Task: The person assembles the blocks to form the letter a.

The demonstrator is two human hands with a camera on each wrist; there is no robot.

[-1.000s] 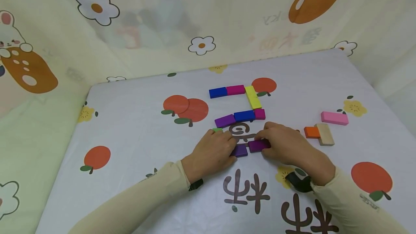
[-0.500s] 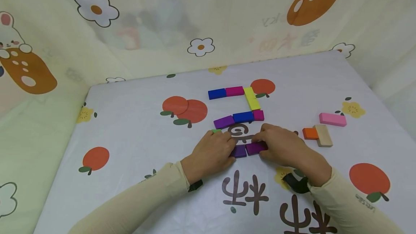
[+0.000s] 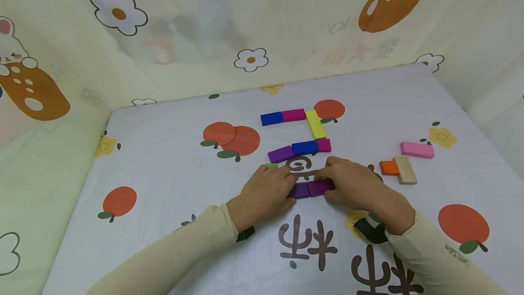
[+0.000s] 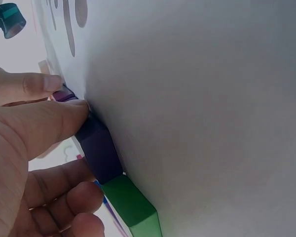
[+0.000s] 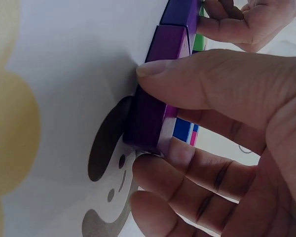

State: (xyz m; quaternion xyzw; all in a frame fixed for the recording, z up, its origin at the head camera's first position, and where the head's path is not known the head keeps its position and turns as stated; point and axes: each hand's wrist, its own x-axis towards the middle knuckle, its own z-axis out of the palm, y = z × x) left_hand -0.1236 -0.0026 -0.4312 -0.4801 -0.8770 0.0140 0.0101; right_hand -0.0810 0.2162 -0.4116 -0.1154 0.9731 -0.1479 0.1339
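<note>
My right hand (image 3: pixel 355 186) pinches a dark magenta-purple block (image 3: pixel 319 188) between thumb and fingers; the right wrist view shows this purple block (image 5: pixel 153 113) lying end to end with a violet one. The violet block (image 3: pixel 300 190) is pinched by my left hand (image 3: pixel 264 192), whose thumb lies on its near side in the left wrist view. A green block (image 4: pixel 130 202) touches the violet block's other end. From the head, the left hand hides most of that green block (image 3: pixel 271 165).
Behind the hands, a bent line runs through a purple block (image 3: pixel 280 154), a blue block (image 3: pixel 304 147), a small magenta block (image 3: pixel 324 145), yellow (image 3: pixel 315 124), magenta (image 3: pixel 293 115) and blue blocks (image 3: pixel 272 118). To the right lie orange (image 3: pixel 389 168), beige (image 3: pixel 405 170) and pink blocks (image 3: pixel 417 150).
My right hand has moved slightly left with the purple block, and the gap between it and the violet block has gone. The left hand stays in place.
</note>
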